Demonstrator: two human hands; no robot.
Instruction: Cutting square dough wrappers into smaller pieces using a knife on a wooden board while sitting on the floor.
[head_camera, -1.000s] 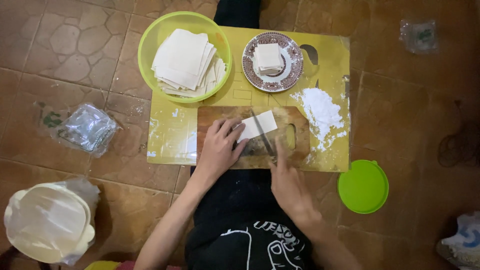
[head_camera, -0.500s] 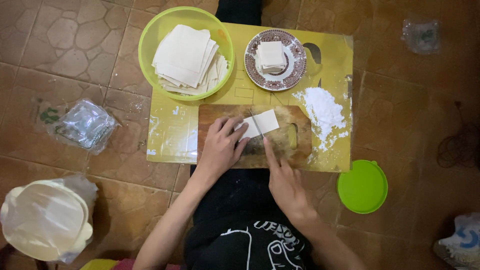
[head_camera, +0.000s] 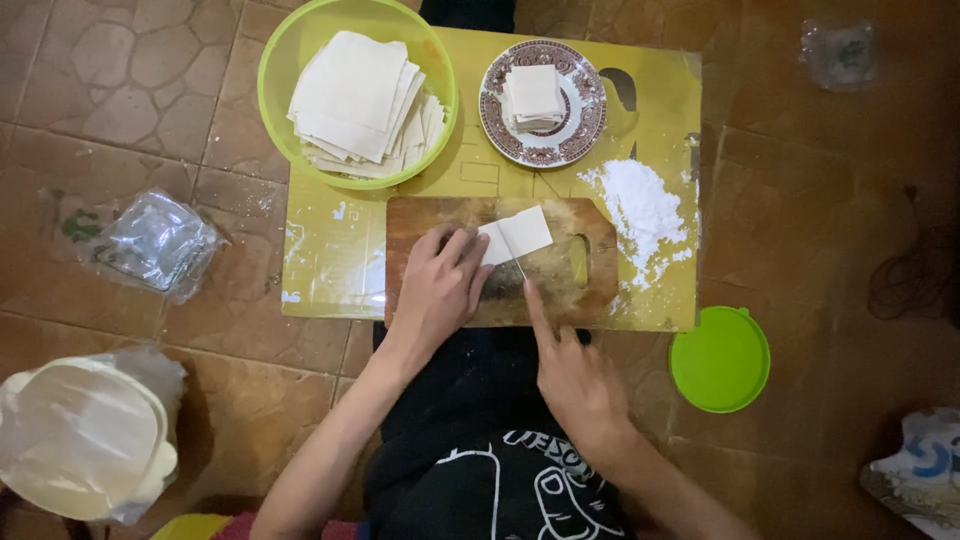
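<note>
Dough sheet (head_camera: 515, 236) lay on the wooden board (head_camera: 560, 290), pinned flat under the left hand (head_camera: 437, 285); the right hand (head_camera: 575, 380) gripped a knife (head_camera: 512, 255) across it.

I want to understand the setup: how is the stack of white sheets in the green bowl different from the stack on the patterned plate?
The sheets in the green bowl are larger and fanned loosely, with edges sticking out; the stack on the patterned plate is smaller, squarer and neatly aligned. The bowl stack nearly fills its container, while the plate stack leaves the rim bare. Both are thin, white and flat, resting on the yellow mat.
</note>
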